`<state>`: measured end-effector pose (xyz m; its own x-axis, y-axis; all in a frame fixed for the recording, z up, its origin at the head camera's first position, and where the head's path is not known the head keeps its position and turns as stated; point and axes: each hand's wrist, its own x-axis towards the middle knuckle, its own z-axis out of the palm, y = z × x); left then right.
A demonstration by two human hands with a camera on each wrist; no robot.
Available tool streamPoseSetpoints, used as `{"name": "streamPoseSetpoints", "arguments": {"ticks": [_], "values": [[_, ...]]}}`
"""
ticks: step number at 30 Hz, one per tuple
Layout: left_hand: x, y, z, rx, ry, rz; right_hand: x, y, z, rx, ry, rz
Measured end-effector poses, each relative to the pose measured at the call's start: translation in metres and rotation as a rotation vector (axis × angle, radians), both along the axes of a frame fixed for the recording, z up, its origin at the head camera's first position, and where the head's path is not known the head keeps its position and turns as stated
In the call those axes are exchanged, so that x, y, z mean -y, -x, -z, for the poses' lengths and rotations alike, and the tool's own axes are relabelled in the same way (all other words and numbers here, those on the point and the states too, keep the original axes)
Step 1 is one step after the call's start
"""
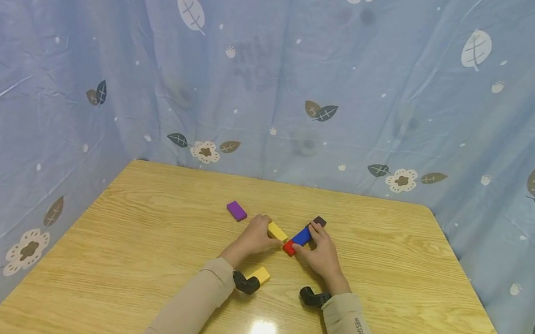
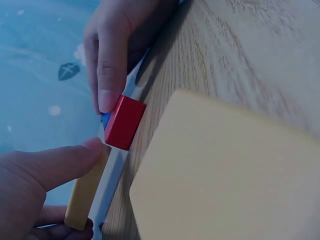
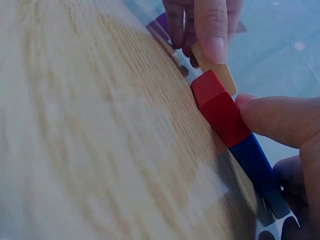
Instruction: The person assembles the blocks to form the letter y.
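Note:
My left hand (image 1: 256,235) grips a yellow block (image 1: 277,232) lengthwise, thumb at its right end and fingers at the left end. That end lies close to a red block (image 1: 289,248) in the head view. The red block, a blue block (image 1: 302,236) and a dark block (image 1: 320,221) form a slanting row, end to end. My right hand (image 1: 323,255) holds this row, its thumb against the red block (image 3: 220,112) and its fingers along the blue block (image 3: 254,162) toward the dark end.
A purple block (image 1: 237,211) lies behind and left of the left hand. Another yellow block (image 1: 260,274) sits near the left wrist camera (image 1: 246,284), partly covered by it. The wooden table (image 1: 135,228) meets a blue patterned curtain (image 1: 280,77) at the back.

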<state>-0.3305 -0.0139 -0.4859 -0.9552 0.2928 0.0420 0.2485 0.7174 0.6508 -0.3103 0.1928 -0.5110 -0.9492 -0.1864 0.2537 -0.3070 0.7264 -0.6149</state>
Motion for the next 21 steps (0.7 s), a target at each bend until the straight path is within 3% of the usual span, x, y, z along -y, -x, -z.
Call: {"name": "streamPoseSetpoints", "arguments": {"ticks": [21], "values": [[-0.0063,0.0014,0.0014,-0.027,0.081,0.025,-0.0022,0.0026,0.0037,0.000,-0.011,-0.002]]}}
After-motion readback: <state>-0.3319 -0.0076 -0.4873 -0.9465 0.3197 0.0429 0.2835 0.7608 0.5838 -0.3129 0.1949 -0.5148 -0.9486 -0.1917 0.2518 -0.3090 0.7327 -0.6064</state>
